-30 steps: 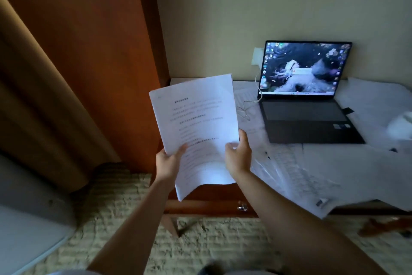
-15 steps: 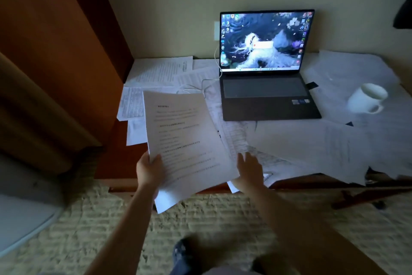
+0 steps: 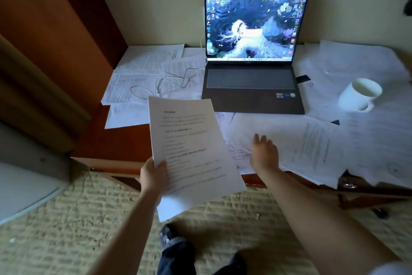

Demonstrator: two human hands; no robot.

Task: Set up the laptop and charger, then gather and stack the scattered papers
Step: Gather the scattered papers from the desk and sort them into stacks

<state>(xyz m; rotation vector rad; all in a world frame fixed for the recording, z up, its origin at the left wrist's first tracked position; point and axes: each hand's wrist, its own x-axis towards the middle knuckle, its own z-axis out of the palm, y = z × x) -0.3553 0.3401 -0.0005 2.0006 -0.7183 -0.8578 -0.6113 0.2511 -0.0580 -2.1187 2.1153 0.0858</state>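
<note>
In front of the open laptop [image 3: 253, 69], the left hand [image 3: 153, 174] grips a held stack of papers [image 3: 189, 145] by its lower edge, while the right hand [image 3: 264, 152], fingers spread and holding nothing, hovers over scattered papers [image 3: 312, 147] on the desk [image 3: 116, 141]

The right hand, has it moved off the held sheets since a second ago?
Yes. The right hand left the held sheets and reached right, over loose papers before the laptop.
</note>
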